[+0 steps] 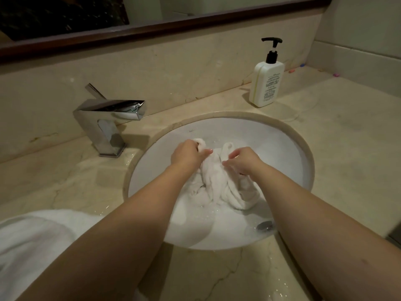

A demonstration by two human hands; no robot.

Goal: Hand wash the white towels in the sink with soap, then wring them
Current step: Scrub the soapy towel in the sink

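A wet white towel (219, 181) lies bunched in the round white sink (288, 153), with soapy water pooled around it. My left hand (186, 154) grips a fold at the towel's far left end. My right hand (245, 160) pinches another fold just to the right, fingers curled over the cloth. Both hands are close together above the middle of the basin. A white soap bottle (265, 83) with a black pump stands on the counter behind the sink to the right.
A square chrome faucet (108, 118) stands on the counter left of the sink, and no water runs from it. Another white towel (32, 242) lies on the marble counter at the near left. The drain (264, 225) shows at the basin's near side. A mirror frame runs along the back wall.
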